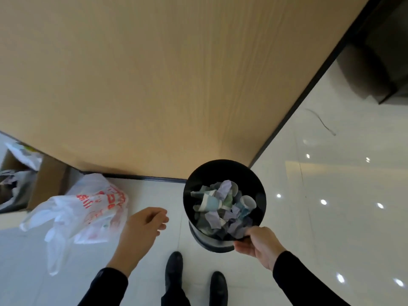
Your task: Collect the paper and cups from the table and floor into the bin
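Observation:
A round black bin (198, 180) hangs above the floor by the near corner of the wooden table (154, 85). Inside it lie crumpled paper (213, 218) and paper cups (248, 202). My right hand (257, 245) grips the bin's near rim, thumb inside. My left hand (141, 230) hovers to the left of the bin, fingers loosely curled and holding nothing. No paper or cups show on the tabletop in view.
A white plastic bag with red print (86, 208) lies on the glossy floor at the left. Behind it stands a cardboard box (47, 180) with bags inside. My two black shoes (174, 268) are below. A dark seat (375, 62) stands at the far right.

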Action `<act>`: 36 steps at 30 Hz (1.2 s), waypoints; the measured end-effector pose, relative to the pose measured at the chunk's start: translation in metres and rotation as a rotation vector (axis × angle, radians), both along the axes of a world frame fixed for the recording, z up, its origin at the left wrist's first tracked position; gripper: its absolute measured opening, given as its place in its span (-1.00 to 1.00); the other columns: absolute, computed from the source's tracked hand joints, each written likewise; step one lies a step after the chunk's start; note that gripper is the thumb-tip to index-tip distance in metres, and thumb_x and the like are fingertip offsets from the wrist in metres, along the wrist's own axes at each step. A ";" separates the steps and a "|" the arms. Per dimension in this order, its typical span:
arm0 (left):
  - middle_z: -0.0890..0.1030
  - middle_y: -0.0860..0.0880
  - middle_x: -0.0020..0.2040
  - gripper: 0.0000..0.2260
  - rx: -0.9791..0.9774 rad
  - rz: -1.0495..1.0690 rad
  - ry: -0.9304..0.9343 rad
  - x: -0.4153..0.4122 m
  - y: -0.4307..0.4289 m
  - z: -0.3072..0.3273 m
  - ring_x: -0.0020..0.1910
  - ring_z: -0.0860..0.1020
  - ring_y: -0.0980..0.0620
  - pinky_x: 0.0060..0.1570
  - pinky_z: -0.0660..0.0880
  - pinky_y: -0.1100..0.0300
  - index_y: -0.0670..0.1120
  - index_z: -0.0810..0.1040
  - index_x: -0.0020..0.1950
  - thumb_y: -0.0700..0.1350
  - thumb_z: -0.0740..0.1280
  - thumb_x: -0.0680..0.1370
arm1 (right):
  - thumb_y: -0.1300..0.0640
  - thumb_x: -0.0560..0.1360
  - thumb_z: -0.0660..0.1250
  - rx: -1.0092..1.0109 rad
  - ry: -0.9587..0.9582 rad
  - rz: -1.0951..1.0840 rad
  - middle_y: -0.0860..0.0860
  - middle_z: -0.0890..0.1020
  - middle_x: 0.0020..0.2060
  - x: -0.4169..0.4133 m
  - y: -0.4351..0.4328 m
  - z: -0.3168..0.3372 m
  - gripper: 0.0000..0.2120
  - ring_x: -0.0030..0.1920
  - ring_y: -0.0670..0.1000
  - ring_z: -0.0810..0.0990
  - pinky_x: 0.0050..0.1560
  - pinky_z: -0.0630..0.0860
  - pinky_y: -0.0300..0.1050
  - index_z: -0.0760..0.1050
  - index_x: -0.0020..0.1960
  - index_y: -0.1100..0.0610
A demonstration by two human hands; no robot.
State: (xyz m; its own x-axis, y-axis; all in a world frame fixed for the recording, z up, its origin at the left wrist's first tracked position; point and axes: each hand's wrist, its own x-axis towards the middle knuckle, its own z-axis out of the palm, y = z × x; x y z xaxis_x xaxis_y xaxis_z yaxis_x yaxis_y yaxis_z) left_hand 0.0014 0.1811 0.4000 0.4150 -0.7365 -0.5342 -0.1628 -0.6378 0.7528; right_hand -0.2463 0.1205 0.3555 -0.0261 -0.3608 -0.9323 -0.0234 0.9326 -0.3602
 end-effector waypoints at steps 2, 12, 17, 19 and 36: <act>0.69 0.02 -0.26 -0.84 0.046 -0.032 0.022 0.006 -0.016 -0.038 -0.22 0.65 0.03 -0.25 0.51 0.23 0.03 0.61 -0.19 -0.18 0.30 0.51 | 0.44 0.48 0.18 0.033 0.020 -0.042 0.23 0.59 -0.35 0.007 -0.010 -0.036 -0.75 -0.62 0.05 0.58 -0.59 0.54 -0.20 0.43 0.13 0.51; 0.69 0.04 -0.34 -0.81 0.150 -0.169 0.073 0.028 -0.077 -0.262 -0.32 0.63 0.08 -0.27 0.49 0.19 0.04 0.60 -0.24 -0.19 0.28 0.50 | 0.37 0.54 0.11 0.073 0.025 -0.159 0.21 0.58 -0.30 0.025 -0.040 -0.256 -0.82 -0.39 0.11 0.56 -0.53 0.58 -0.20 0.43 0.08 0.38; 0.69 0.12 -0.36 -0.85 0.173 -0.167 0.073 0.036 -0.096 -0.351 -0.38 0.63 0.19 -0.28 0.50 0.23 0.02 0.61 -0.23 -0.18 0.30 0.47 | 0.35 0.54 0.12 0.061 0.028 -0.168 0.21 0.58 -0.30 0.027 -0.054 -0.348 -0.84 -0.36 0.10 0.58 -0.52 0.59 -0.21 0.42 0.07 0.36; 0.69 0.09 -0.35 -0.85 0.184 -0.171 0.065 0.037 -0.098 -0.372 -0.38 0.63 0.19 -0.27 0.51 0.23 0.02 0.61 -0.23 -0.17 0.30 0.47 | 0.35 0.55 0.10 0.064 0.016 -0.186 0.21 0.58 -0.30 0.025 -0.056 -0.374 -0.84 -0.34 0.10 0.58 -0.52 0.58 -0.22 0.41 0.07 0.35; 0.68 0.02 -0.23 -0.86 0.290 -0.195 0.024 0.017 -0.080 -0.393 -0.29 0.62 0.10 -0.22 0.54 0.21 0.01 0.60 -0.19 -0.17 0.28 0.48 | 0.21 0.59 0.13 0.073 0.136 -0.106 0.16 0.57 -0.29 0.020 -0.051 -0.405 -0.84 -0.34 0.07 0.58 -0.24 0.60 -0.04 0.40 0.06 0.28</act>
